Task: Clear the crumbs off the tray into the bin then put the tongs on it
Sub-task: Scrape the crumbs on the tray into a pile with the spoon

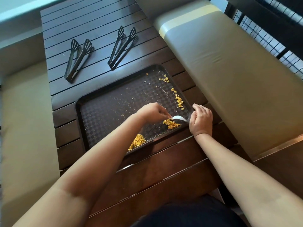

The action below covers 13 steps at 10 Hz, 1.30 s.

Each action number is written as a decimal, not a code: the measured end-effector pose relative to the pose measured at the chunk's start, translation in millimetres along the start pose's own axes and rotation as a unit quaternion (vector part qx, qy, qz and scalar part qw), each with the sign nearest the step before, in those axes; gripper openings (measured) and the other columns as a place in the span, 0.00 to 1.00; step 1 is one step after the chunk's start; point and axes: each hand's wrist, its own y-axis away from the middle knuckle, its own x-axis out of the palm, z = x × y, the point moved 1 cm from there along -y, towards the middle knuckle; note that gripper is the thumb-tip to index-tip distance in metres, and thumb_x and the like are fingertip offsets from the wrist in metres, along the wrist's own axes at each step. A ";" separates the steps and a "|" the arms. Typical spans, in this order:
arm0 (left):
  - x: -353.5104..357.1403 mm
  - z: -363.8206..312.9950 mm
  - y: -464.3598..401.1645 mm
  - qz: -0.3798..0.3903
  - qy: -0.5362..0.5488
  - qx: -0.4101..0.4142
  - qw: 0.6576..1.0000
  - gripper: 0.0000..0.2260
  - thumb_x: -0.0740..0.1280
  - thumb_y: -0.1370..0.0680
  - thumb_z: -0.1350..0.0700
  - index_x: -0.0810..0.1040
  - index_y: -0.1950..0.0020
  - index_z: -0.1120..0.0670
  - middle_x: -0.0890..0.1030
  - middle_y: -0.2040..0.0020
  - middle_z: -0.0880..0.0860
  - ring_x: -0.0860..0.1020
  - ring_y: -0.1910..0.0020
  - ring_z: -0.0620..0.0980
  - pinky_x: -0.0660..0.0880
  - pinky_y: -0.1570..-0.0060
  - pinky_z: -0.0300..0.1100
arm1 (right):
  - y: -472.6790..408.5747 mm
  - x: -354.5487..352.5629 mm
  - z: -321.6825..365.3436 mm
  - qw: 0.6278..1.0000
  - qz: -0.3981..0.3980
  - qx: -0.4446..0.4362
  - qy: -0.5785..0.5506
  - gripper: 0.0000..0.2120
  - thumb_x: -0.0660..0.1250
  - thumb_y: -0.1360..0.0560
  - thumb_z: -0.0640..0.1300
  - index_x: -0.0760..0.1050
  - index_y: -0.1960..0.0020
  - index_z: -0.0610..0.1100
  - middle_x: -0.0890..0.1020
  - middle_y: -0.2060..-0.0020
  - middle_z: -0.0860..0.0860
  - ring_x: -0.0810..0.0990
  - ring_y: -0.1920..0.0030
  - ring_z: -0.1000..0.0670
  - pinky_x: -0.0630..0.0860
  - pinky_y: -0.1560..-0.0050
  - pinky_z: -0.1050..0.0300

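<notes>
**Crumbs gathered toward the tray's near right corner**

A dark brown rectangular plastic tray [105, 112] with a checkered base lies skewed on the dark slatted wooden surface [91, 25], its near edge close to the person. Yellow-orange flaky crumbs [171, 124] sit on it in several groups: a heap by the near right corner, another heap [137, 141] against the near rim partly hidden by the left forearm, a line [179, 99] along the right rim, and a small scatter [165, 79] near the far right corner. Fine specks dust the rest of the base.

The left hand [152, 113] reaches across the tray; its fingers are curled and pinch one end of a small white curved scraper-like piece [179, 118], which touches the heap by the near right corner. What exactly the piece is cannot be told. The right hand [200, 119] rests at the tray's near right corner, its fingers bent over the rim there and the thumb alongside, gripping the edge.

Two pairs of black plastic tongs with slotted paddle tips lie on the surface beyond the tray, well apart from it and not touched by either hand: one pair [77, 59] at the left, the other pair [122, 46] further right, its hinge end just past the tray's far rim. Both point their tips away from the person.

Beige cushioned benches [229, 71] flank the surface on both sides.
</notes>
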 end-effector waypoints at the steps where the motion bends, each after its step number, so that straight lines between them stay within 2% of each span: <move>1: -8.3 8.9 5.8 0.027 -0.027 -0.003 0.999 0.08 0.67 0.24 0.48 0.83 0.49 0.45 0.79 0.61 0.42 0.71 0.68 0.37 0.65 0.68 0.35 | 0.4 -0.1 -0.3 1.000 -0.003 -0.002 0.001 0.22 0.51 0.28 0.44 0.79 0.47 0.36 0.82 0.48 0.42 0.78 0.47 0.39 0.71 0.43 0.45; 2: -22.2 24.6 17.4 0.054 -0.090 -0.020 0.994 0.08 0.66 0.24 0.50 0.83 0.48 0.47 0.78 0.64 0.42 0.70 0.70 0.39 0.65 0.70 0.35 | 1.2 -0.1 0.3 1.000 -0.004 -0.003 0.002 0.22 0.51 0.28 0.44 0.79 0.47 0.36 0.82 0.48 0.42 0.78 0.47 0.39 0.71 0.43 0.45; 3: -27.6 34.6 25.1 0.052 -0.061 -0.026 0.996 0.08 0.66 0.23 0.52 0.83 0.47 0.49 0.76 0.67 0.42 0.67 0.73 0.39 0.63 0.72 0.34 | 0.7 -0.2 1.0 1.000 -0.005 -0.004 0.002 0.22 0.51 0.28 0.44 0.79 0.47 0.36 0.82 0.48 0.42 0.78 0.47 0.39 0.71 0.43 0.45; 4: -25.7 54.8 31.8 -0.056 0.148 -0.071 0.985 0.09 0.64 0.22 0.53 0.82 0.45 0.51 0.77 0.66 0.46 0.65 0.74 0.42 0.62 0.73 0.34 | 0.6 -0.7 1.2 1.000 -0.005 -0.005 0.002 0.22 0.51 0.28 0.44 0.79 0.47 0.36 0.82 0.49 0.42 0.78 0.47 0.39 0.71 0.43 0.45; 5: -18.4 66.8 34.7 -0.159 0.238 -0.120 0.951 0.10 0.63 0.21 0.54 0.81 0.43 0.53 0.75 0.68 0.47 0.64 0.74 0.43 0.61 0.76 0.33 | 1.1 -0.9 1.2 1.000 -0.005 -0.004 0.002 0.22 0.51 0.28 0.44 0.79 0.47 0.36 0.82 0.49 0.42 0.78 0.47 0.39 0.71 0.43 0.46; 6: -3.6 71.5 38.5 -0.211 0.264 -0.154 0.928 0.11 0.63 0.21 0.55 0.81 0.42 0.54 0.74 0.69 0.45 0.63 0.76 0.42 0.60 0.78 0.30 | 0.9 -0.9 1.4 1.000 -0.003 -0.003 0.003 0.22 0.50 0.28 0.44 0.79 0.47 0.36 0.82 0.48 0.42 0.78 0.47 0.39 0.71 0.43 0.45; 7: 3.5 66.3 38.5 -0.199 0.281 -0.149 0.927 0.11 0.63 0.21 0.55 0.81 0.41 0.55 0.74 0.69 0.44 0.63 0.79 0.40 0.60 0.80 0.29 | 1.2 -1.2 1.5 1.000 -0.003 -0.005 0.002 0.23 0.50 0.28 0.44 0.79 0.46 0.36 0.82 0.48 0.41 0.78 0.47 0.38 0.71 0.43 0.45; 9: 13.8 43.3 35.5 -0.134 0.249 -0.106 0.953 0.10 0.63 0.20 0.55 0.81 0.43 0.52 0.74 0.73 0.42 0.63 0.80 0.40 0.59 0.81 0.30 | 1.5 -0.7 0.6 1.000 -0.004 -0.008 0.006 0.23 0.50 0.28 0.44 0.79 0.46 0.36 0.82 0.48 0.41 0.78 0.47 0.38 0.70 0.43 0.46; 10: 16.1 36.5 39.5 -0.068 0.209 -0.078 0.972 0.09 0.64 0.22 0.52 0.82 0.45 0.49 0.72 0.79 0.40 0.61 0.78 0.41 0.58 0.80 0.30 | 0.7 0.2 0.3 1.000 -0.002 -0.008 0.007 0.23 0.50 0.28 0.44 0.78 0.46 0.36 0.82 0.48 0.41 0.78 0.47 0.38 0.69 0.44 0.47; 11: 11.8 34.0 40.7 -0.041 0.180 -0.068 0.980 0.09 0.65 0.22 0.52 0.82 0.46 0.48 0.72 0.76 0.42 0.61 0.77 0.42 0.58 0.79 0.31 | 1.2 0.6 0.5 1.000 -0.002 -0.009 0.010 0.23 0.50 0.28 0.44 0.78 0.46 0.36 0.82 0.48 0.41 0.78 0.47 0.38 0.70 0.44 0.47; 12: 6.1 30.6 30.3 -0.075 0.189 -0.064 0.977 0.09 0.64 0.21 0.54 0.82 0.45 0.50 0.75 0.71 0.45 0.63 0.76 0.42 0.60 0.79 0.31 | 0.8 -0.2 1.9 1.000 0.003 -0.008 0.012 0.23 0.50 0.28 0.44 0.78 0.46 0.36 0.82 0.48 0.41 0.78 0.47 0.38 0.70 0.44 0.46; 13: 6.2 26.0 22.0 -0.093 0.188 -0.067 0.976 0.10 0.64 0.21 0.54 0.82 0.44 0.50 0.75 0.70 0.44 0.63 0.76 0.43 0.60 0.79 0.31 | 1.7 -0.6 1.6 1.000 0.003 -0.010 0.015 0.23 0.50 0.28 0.45 0.78 0.46 0.36 0.82 0.48 0.41 0.78 0.47 0.38 0.71 0.44 0.45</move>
